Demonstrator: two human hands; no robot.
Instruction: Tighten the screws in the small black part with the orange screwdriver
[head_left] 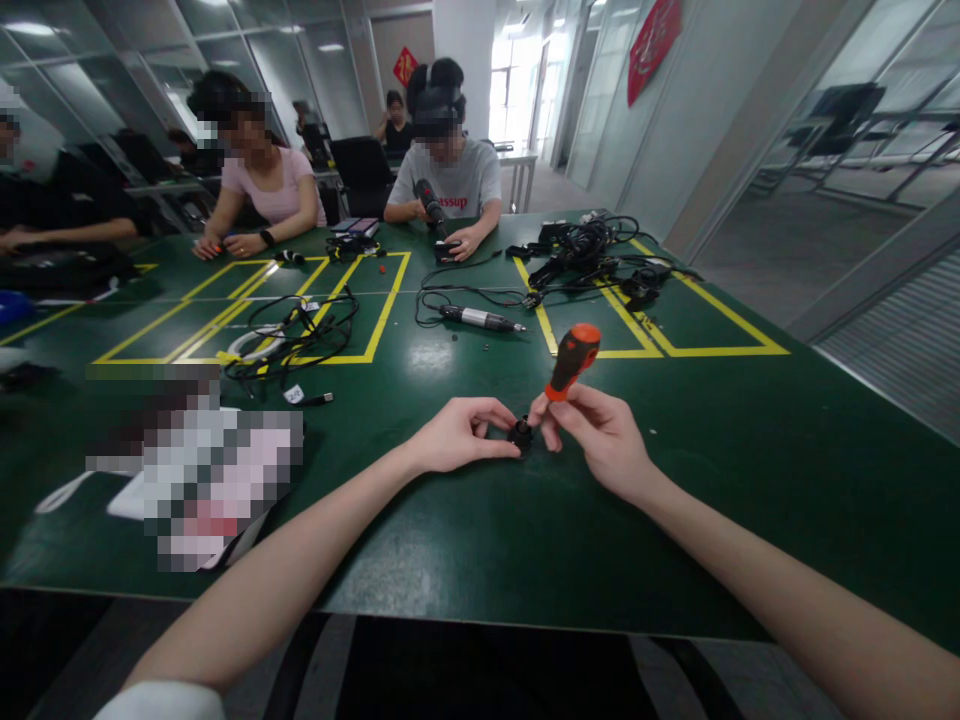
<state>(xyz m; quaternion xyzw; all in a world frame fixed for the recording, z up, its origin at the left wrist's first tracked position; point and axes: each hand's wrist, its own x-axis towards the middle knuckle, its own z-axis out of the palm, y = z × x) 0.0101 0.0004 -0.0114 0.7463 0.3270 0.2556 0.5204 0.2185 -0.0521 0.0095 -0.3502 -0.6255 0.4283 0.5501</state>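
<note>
My left hand (469, 435) is closed, thumb and fingers gripping a small round black part (520, 434) that rests on the green table. My right hand (600, 437) holds a screwdriver with an orange and black handle (575, 360), pinched low down near the handle's lower end. The handle leans up and to the right, and its lower end points toward the black part. Fingers hide most of the shaft, so I cannot tell whether the tip touches the part.
Beyond my hands lies a black and silver electric screwdriver (480, 318) with its cord. Coiled cables (300, 335) are at left, a black cable heap (592, 250) at back right. Blurred-out items (232, 490) lie left. Yellow tape (382, 320) marks the green table (450, 540). Co-workers sit opposite.
</note>
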